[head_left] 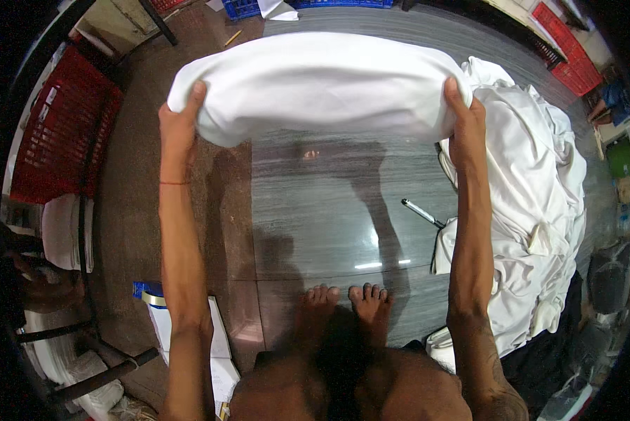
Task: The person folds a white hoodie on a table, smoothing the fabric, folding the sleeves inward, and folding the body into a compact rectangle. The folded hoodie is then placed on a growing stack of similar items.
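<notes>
A white cloth (322, 84), smooth and folded into a wide band, is stretched between my two hands above the floor. My left hand (181, 130) grips its left end, thumb on top and fingers hidden beneath the fabric. At the other end my right hand (467, 119) holds it the same way, thumb pressed on the cloth. Both arms reach straight forward. Close by my right forearm lies a large crumpled heap of white fabric (532, 203). A pen (423, 212) with a dark tip rests on the floor left of that forearm.
Red plastic crates stand at the far left (66, 126) and far right (571, 49). Blue crates (343, 3) line the back. A pencil (233, 38) lies on the brown floor. Papers (220, 337) sit beside my left forearm. Another person's hand (598, 111) shows at the right edge.
</notes>
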Motion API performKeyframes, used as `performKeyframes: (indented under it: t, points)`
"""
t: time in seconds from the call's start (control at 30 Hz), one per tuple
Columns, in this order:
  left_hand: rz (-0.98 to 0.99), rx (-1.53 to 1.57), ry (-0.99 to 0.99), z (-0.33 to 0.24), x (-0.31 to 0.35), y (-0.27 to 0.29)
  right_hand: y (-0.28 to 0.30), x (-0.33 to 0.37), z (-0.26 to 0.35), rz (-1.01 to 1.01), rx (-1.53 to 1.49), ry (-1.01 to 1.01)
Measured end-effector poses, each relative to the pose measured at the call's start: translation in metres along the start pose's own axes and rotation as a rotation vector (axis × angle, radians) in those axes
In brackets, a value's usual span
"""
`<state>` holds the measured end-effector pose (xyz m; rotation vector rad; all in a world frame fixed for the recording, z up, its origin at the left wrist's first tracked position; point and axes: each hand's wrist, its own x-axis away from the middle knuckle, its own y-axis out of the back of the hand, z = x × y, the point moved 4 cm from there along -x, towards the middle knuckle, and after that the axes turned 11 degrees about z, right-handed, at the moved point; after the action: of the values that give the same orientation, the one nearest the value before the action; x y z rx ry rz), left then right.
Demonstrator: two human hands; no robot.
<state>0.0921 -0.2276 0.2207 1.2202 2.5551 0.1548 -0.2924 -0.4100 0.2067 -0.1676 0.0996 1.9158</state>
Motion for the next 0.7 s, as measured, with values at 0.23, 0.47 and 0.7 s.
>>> performKeyframes:
  t: [0.23,0.47,0.7]
  points:
    - [0.013,0.139,0.07,-0.023,0.029,0.017,-0.002,0.009,0.025,0.124,0.129,-0.013]
    - [0.163,0.203,0.257,0.058,0.012,0.012,-0.029,-0.001,-0.041,0.145,-0.083,-0.341]
    - [0.123,-0.265,0.07,0.024,0.085,0.058,0.001,0.044,-0.012,0.234,0.277,-0.086]
